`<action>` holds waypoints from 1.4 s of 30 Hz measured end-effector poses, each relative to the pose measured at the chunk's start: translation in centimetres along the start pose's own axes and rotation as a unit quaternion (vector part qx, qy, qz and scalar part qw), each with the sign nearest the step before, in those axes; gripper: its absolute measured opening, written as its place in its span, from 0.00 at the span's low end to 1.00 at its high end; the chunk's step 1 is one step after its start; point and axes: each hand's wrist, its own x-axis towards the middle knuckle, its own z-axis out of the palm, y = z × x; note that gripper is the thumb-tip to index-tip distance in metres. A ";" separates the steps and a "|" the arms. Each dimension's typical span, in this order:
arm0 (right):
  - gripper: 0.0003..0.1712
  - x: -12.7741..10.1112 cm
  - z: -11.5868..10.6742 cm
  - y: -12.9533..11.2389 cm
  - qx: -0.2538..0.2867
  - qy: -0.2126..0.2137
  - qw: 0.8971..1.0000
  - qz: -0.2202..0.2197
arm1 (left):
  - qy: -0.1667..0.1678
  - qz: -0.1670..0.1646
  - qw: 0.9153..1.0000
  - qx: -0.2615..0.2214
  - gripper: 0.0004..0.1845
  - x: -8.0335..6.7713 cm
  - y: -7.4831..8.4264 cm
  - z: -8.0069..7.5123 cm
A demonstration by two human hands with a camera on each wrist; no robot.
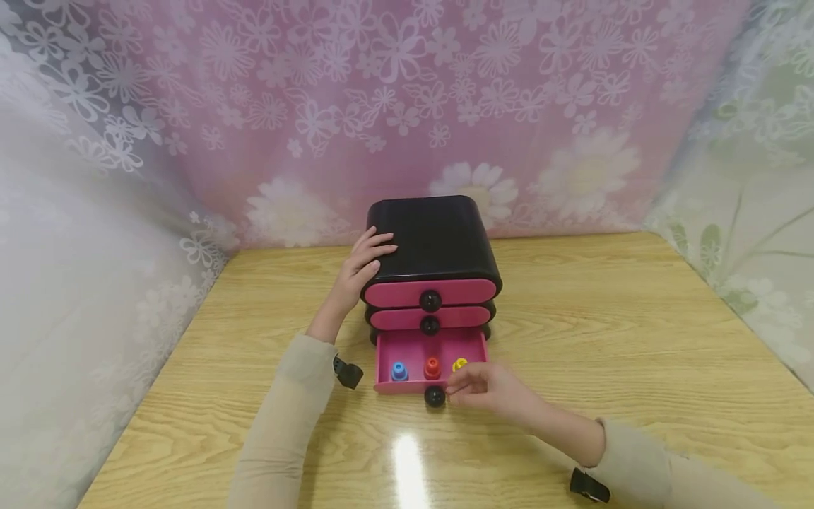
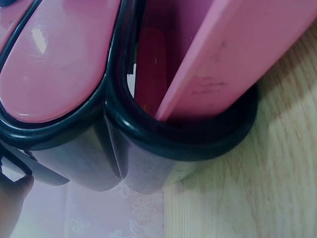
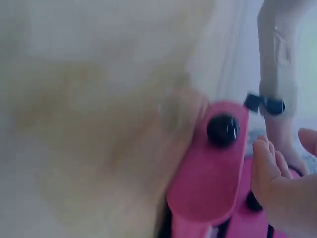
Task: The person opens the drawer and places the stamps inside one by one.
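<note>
A small black cabinet (image 1: 432,233) with pink drawers stands on the table. My left hand (image 1: 361,272) rests on its upper left edge, fingers spread over the top; its thumb (image 2: 15,198) shows in the left wrist view. The bottom drawer (image 1: 400,388) is pulled out. Inside it sit a blue peg-like piece (image 1: 398,371), a red one (image 1: 432,367) and a yellow one (image 1: 460,364) in a row. Beside the drawer's black round knob (image 1: 435,396) hovers my right hand (image 1: 492,387), fingers slightly bent and holding nothing. It partly covers the drawer's right front corner.
Above the pulled-out drawer are the closed middle drawer (image 1: 394,319) and top drawer (image 1: 394,293), each with a black knob. The wooden table (image 1: 604,318) extends on both sides. Floral curtains (image 1: 407,106) hang behind and at the sides.
</note>
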 end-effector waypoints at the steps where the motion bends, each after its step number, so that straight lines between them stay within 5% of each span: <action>1: 0.15 -0.2 0.3 0.1 0.008 0.000 1.000 0.014 | 0.001 0.000 1.000 0.000 0.18 0.0 0.0 0.0; 12: 0.25 -1.3 2.0 1.6 0.133 -0.026 0.980 0.145 | 0.003 -0.001 1.000 -0.004 0.17 -0.1 -0.1 0.1; 24: 0.32 -0.3 2.6 2.4 0.222 -0.023 0.959 0.177 | 0.000 0.003 1.000 0.001 0.17 0.0 -0.3 0.0; 35: 0.28 0.6 2.6 2.5 0.253 -0.003 0.953 0.165 | -0.002 -0.004 1.000 0.008 0.18 0.0 -0.1 0.0; 42: 0.27 0.8 2.4 2.3 0.196 0.008 0.966 0.168 | -0.002 0.000 1.000 0.005 0.18 0.1 -0.1 0.0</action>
